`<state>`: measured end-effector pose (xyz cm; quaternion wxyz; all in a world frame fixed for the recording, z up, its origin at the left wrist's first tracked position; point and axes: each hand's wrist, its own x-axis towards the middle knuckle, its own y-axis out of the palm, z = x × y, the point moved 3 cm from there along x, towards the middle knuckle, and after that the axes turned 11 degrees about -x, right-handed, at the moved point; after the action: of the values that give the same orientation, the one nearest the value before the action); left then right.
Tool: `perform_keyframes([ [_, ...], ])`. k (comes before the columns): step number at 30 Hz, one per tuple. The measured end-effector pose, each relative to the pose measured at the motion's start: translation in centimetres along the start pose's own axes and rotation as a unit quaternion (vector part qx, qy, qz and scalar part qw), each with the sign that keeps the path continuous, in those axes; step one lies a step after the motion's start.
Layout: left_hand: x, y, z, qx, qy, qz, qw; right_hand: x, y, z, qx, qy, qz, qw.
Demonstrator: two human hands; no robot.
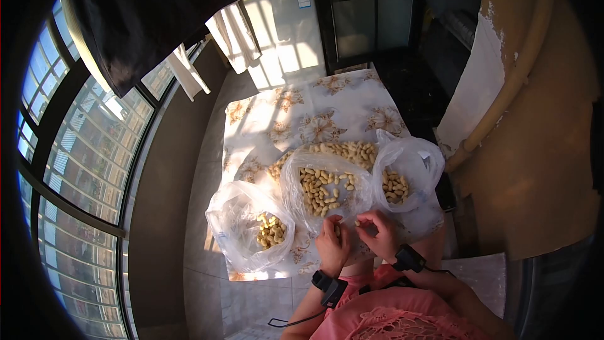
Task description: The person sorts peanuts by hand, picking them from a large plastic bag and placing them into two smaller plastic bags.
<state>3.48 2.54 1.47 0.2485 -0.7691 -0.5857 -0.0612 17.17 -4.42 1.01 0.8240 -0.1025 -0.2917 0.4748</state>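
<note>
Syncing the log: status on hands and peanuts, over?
Hands close together: left hand and right hand each pinching a peanut. Middle bag just ahead, open, part full. Nothing between hands and bag.

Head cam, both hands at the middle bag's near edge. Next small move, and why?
Probably drop the pale piece pinched in the right hand into the middle bag: it is held just at that bag's open near edge, and the left hand is curled beside it, contents unclear.
</note>
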Motion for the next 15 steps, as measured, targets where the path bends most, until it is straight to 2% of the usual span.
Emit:
perform_keyframes([
  [11,-0.3,0.1,0.3,-0.002,-0.024,-0.002,1.000,0.1,-0.4,0.7,0.036,0.012,-0.006,0.999],
  [15,-0.2,0.0,0.4,-0.002,-0.035,-0.018,0.999,1.9,-4.0,2.1,0.010,-0.057,-0.074,0.996],
])
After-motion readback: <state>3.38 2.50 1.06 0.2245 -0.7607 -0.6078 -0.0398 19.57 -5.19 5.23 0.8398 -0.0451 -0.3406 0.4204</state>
